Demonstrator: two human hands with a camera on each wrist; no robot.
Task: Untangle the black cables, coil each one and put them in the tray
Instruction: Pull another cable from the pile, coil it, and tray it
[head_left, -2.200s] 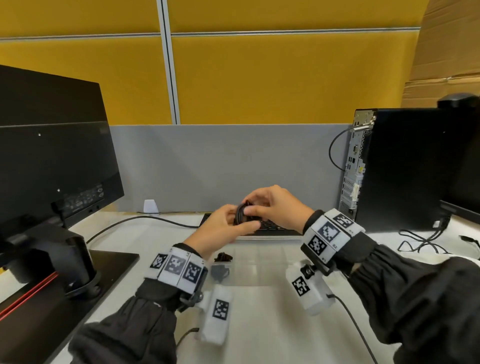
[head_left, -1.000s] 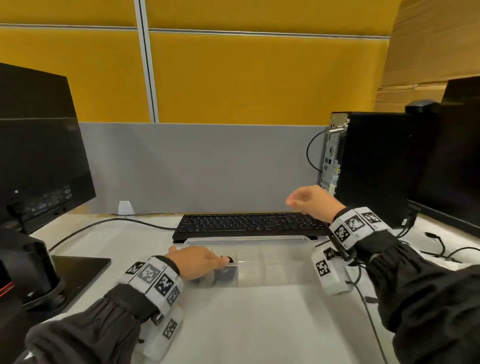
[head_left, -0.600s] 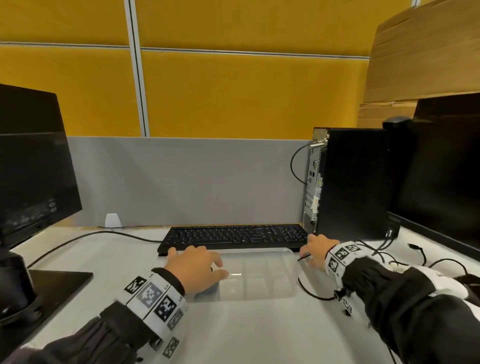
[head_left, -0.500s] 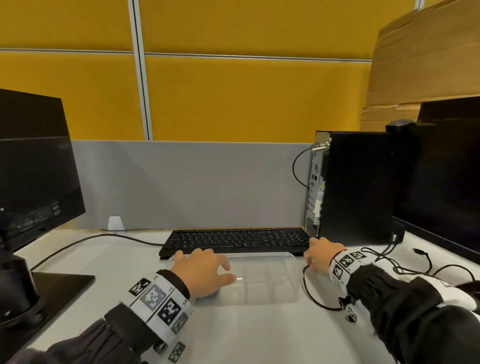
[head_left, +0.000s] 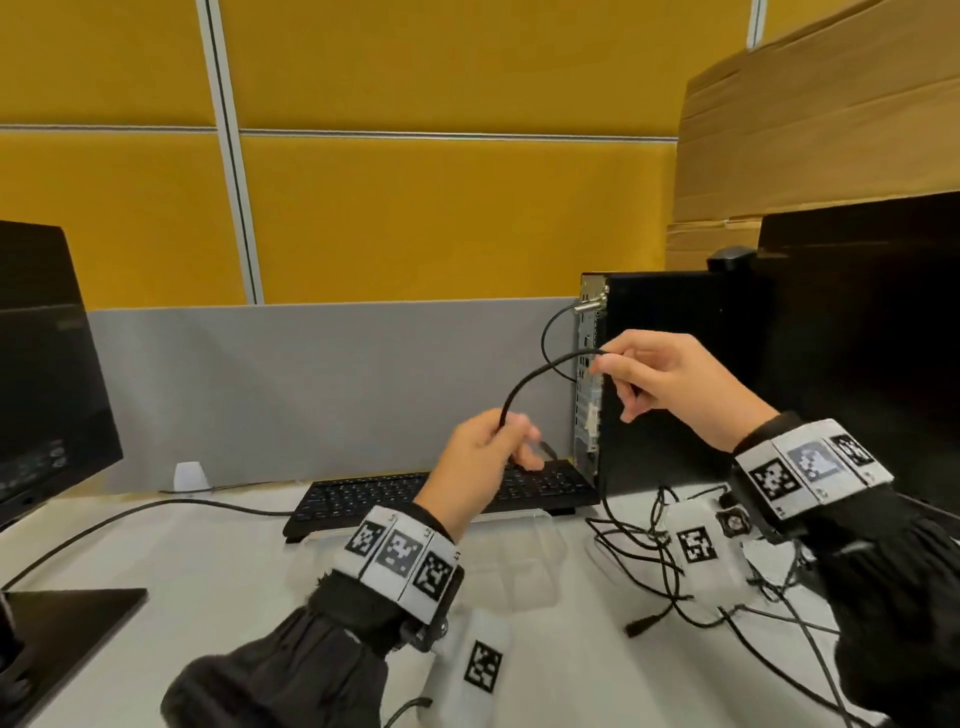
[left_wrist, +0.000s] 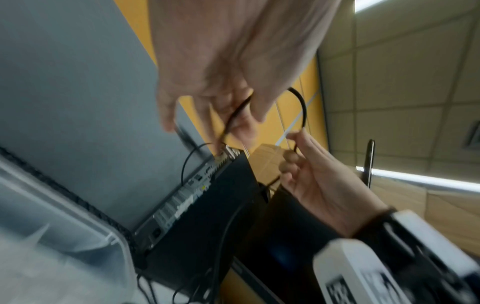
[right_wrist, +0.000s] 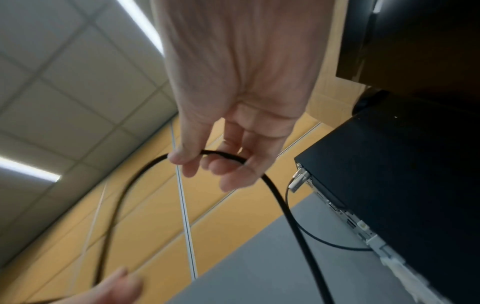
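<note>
A black cable (head_left: 535, 374) arcs in the air between both hands above the keyboard. My left hand (head_left: 511, 434) pinches its lower part, with a short end poking out past the fingers. Higher and to the right, my right hand (head_left: 605, 364) pinches the cable between thumb and fingers; from there it drops to a tangle of black cables (head_left: 639, 551) on the desk. The right wrist view shows that pinch, right hand (right_wrist: 207, 162) on the cable (right_wrist: 124, 193). The clear plastic tray (head_left: 519, 561) lies in front of the keyboard, under my left wrist; its contents are hidden.
A black keyboard (head_left: 441, 493) lies behind the tray. A black PC tower (head_left: 675, 374) stands right of it, with a monitor (head_left: 872, 338) further right. Another monitor (head_left: 36, 364) and its base (head_left: 67, 618) stand at the left. A loose plug (head_left: 641, 626) lies near the tangle.
My left hand left the tray and rose. My right hand came up from the cable tangle beside the tray. Both now hold one black cable in the air.
</note>
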